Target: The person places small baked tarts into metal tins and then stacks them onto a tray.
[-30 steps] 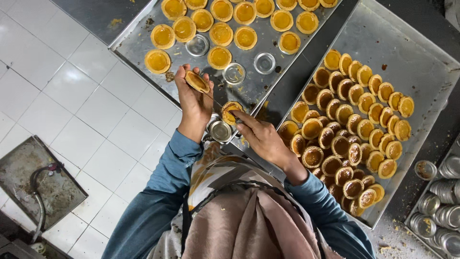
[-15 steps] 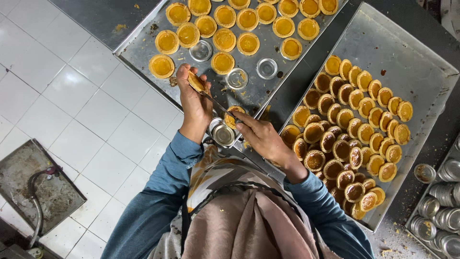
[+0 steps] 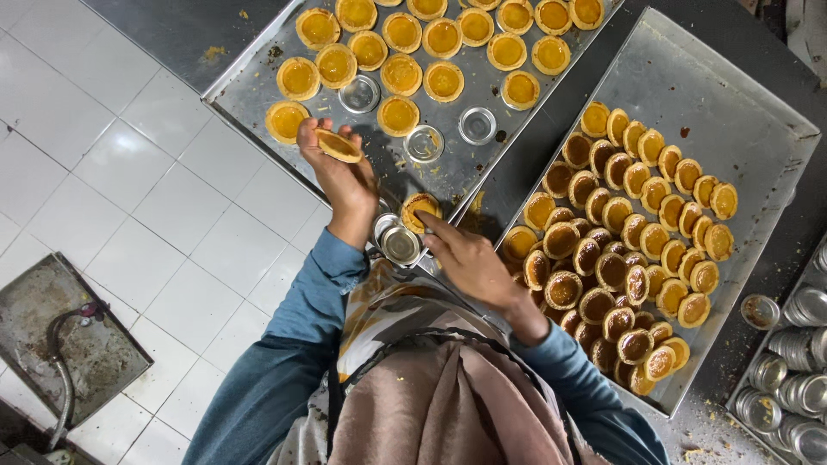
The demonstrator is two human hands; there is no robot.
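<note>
My left hand (image 3: 345, 176) is raised over the near edge of the upper baking tray (image 3: 245, 86) and pinches a small yellow tart (image 3: 338, 146) by its rim. My right hand (image 3: 465, 258) grips another tart (image 3: 420, 211) with its fingertips, just above a small stack of empty round metal moulds (image 3: 398, 243) at the tray's near corner. Rows of yellow custard tarts (image 3: 444, 82) lie on the upper tray, with three empty moulds (image 3: 359, 93) among them.
A second metal tray (image 3: 732, 95) on the right holds several browner tarts (image 3: 620, 232) packed in overlapping rows. More empty metal moulds (image 3: 792, 387) are stacked at the lower right. White floor tiles (image 3: 146, 198) and a floor drain plate (image 3: 60, 344) lie to the left.
Both hands stay almost where they were, each still holding its tart. The left hand has shifted slightly left, and the right hand's tart has dropped a little toward the stacked moulds.
</note>
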